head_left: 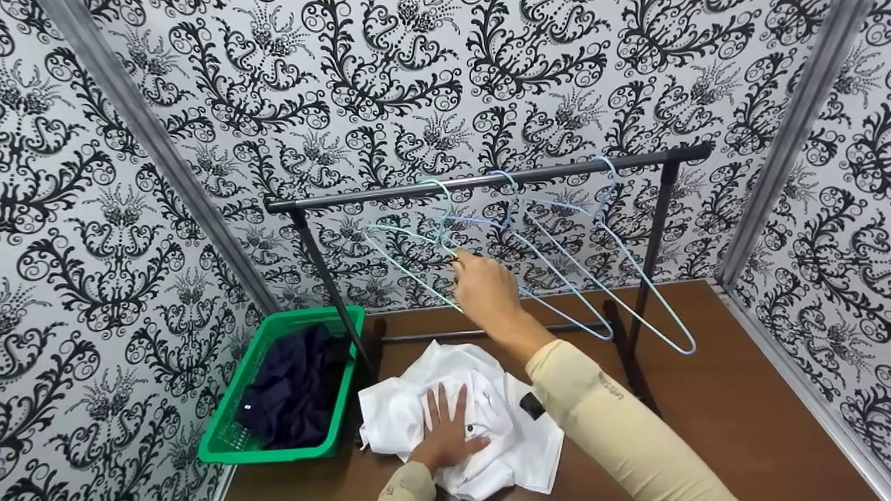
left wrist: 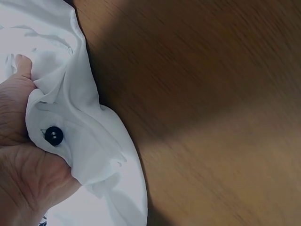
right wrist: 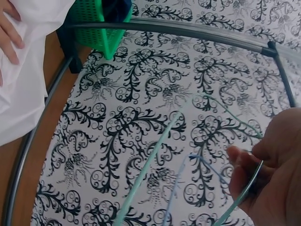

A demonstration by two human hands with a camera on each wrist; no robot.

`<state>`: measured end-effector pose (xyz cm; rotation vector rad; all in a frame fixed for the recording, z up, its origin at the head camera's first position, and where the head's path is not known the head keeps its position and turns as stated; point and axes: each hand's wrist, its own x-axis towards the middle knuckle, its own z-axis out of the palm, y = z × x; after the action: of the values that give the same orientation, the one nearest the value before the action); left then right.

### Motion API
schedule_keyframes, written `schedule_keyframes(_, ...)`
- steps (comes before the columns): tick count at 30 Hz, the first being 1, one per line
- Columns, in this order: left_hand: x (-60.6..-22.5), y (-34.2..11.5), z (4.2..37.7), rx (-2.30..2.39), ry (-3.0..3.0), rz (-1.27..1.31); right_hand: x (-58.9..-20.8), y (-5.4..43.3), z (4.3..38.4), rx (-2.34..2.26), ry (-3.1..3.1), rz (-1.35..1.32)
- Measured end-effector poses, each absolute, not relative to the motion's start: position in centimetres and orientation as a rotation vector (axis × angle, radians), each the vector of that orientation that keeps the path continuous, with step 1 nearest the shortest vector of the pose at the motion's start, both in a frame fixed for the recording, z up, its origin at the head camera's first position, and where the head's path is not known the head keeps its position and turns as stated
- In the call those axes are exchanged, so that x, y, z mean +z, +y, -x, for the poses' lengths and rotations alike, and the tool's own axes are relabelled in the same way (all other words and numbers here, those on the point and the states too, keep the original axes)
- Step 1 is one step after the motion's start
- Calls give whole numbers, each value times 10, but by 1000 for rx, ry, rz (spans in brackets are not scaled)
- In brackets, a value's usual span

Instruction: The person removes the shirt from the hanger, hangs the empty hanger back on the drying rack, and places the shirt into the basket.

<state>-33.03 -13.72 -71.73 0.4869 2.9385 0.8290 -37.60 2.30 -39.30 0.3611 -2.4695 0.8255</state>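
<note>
My right hand (head_left: 487,289) grips a mint-green hanger (head_left: 411,275) by its shoulder, just below the hook, which loops over the rack's rail. The right wrist view shows the fingers curled round the hanger's wire (right wrist: 146,169). My left hand (head_left: 445,431) lies spread, palm down, on a crumpled white shirt (head_left: 511,445) on the table. A dark button (left wrist: 54,136) shows on the shirt beside that hand in the left wrist view. Two bluish hangers (head_left: 557,268) hang on the rail to the right of the green one.
A black clothes rack (head_left: 480,182) stands on the brown table (head_left: 752,362) in front of the patterned wall. At the left, a green basket (head_left: 278,456) holds dark navy cloth (head_left: 296,390). One rack leg stands right by the basket's edge.
</note>
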Motion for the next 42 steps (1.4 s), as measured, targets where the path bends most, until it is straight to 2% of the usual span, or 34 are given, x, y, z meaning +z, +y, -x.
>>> schedule_keyframes(9,-690,-133,326,847,2897,-451,-382,40,352,837,-2438,-413)
schedule_keyframes(16,-701,-134,333,742,2892,-319,-403,41,333,647,-2205,-612)
schedule_keyframes(26,-700,-133,333,788,2979,-322,-460,59,327,432,-1777,-1239)
schedule_keyframes(29,-701,-132,332,774,3009,-332,-474,65,327,379,-1674,-1350)
schedule_keyframes(35,-708,-132,333,722,3017,-340,-493,76,326,390,-1688,-1371)
schedule_keyframes(42,-704,-134,332,766,3018,-350,-515,95,330,354,-1861,-1240)
